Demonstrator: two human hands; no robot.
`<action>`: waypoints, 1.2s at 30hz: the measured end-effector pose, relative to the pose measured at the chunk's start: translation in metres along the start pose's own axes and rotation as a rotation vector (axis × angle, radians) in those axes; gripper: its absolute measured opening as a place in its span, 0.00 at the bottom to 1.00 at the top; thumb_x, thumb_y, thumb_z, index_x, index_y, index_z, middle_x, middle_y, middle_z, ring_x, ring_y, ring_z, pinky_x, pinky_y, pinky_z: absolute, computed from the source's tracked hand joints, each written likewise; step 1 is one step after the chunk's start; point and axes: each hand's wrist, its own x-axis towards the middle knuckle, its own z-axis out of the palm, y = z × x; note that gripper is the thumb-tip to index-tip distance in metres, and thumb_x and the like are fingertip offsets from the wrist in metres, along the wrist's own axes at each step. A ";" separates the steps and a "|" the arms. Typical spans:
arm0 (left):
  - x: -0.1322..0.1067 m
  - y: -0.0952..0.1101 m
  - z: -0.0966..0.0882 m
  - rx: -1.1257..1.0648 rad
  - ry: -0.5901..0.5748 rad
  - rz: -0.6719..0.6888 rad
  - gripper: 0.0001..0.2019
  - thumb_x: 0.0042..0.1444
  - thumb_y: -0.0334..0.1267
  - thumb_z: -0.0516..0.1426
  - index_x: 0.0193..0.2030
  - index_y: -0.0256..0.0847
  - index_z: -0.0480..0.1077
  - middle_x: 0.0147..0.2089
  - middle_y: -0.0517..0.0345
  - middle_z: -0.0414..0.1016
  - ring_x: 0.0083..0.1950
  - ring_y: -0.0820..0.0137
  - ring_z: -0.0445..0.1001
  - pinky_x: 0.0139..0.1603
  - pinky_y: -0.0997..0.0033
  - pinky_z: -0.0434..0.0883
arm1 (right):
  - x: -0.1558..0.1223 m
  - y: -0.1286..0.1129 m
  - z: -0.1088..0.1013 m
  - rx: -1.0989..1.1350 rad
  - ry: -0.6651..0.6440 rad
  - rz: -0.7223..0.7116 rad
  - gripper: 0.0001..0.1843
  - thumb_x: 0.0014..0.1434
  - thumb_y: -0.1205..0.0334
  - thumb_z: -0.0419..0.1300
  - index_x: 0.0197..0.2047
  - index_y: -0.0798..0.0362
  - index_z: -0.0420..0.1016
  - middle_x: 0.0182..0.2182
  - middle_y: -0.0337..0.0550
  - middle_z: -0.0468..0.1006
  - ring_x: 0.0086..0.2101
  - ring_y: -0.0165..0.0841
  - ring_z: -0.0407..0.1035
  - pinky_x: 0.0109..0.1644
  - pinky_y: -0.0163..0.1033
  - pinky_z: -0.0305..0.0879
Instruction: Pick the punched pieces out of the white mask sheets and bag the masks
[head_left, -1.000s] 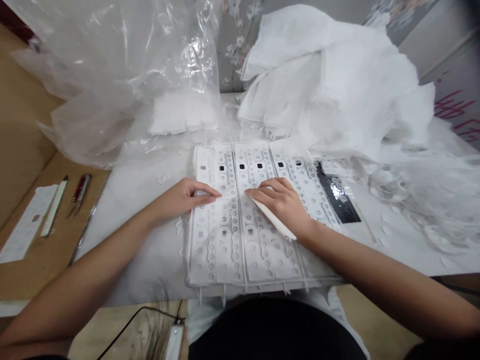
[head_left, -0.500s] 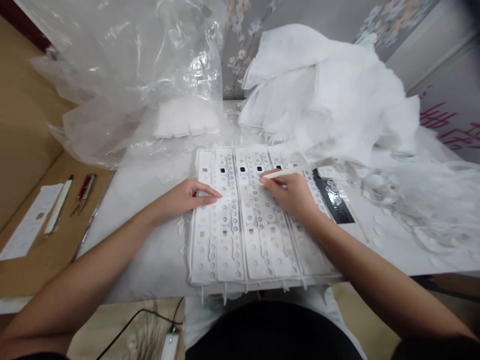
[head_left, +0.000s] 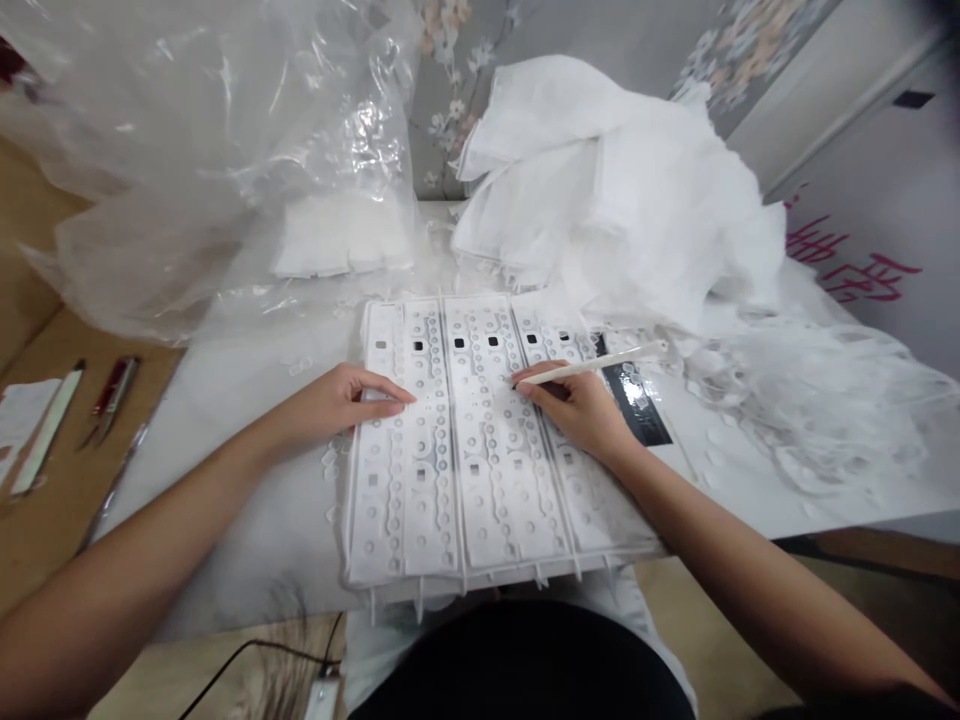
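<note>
A white slotted sheet point(head_left: 484, 520) lies flat before me, with rows of small round marks and dark square openings across it. My left hand point(head_left: 341, 405) rests at its left side, thumb and index finger stretched over the surface with a gap between them. In my right hand point(head_left: 577, 405) a slim white pen-like stick point(head_left: 622, 355) is pinched, slanting up to the right. Its lower end is at the sheet, right of the middle; whether it touches, I cannot tell.
White fabric-like sheets point(head_left: 615, 170) are heaped behind the slotted sheet, beside clear plastic film point(head_left: 247, 120) and a white stack point(head_left: 345, 235). Thin white scraps point(head_left: 832, 410) lie right, near a black glossy strip point(head_left: 637, 400). A pale green tool point(head_left: 49, 425) and tweezers point(head_left: 116, 395) lie left.
The view has shifted, so everything sits further left. My right hand has tilted the stick more steeply, and its tip is slightly lower on the sheet. The left hand stays in place.
</note>
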 end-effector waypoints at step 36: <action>0.000 0.007 0.002 0.033 -0.004 -0.064 0.19 0.58 0.53 0.66 0.49 0.45 0.84 0.23 0.59 0.67 0.21 0.77 0.54 0.19 0.78 0.55 | -0.013 0.004 0.005 -0.597 -0.062 -0.499 0.19 0.67 0.71 0.54 0.54 0.48 0.80 0.50 0.43 0.84 0.52 0.44 0.73 0.52 0.52 0.70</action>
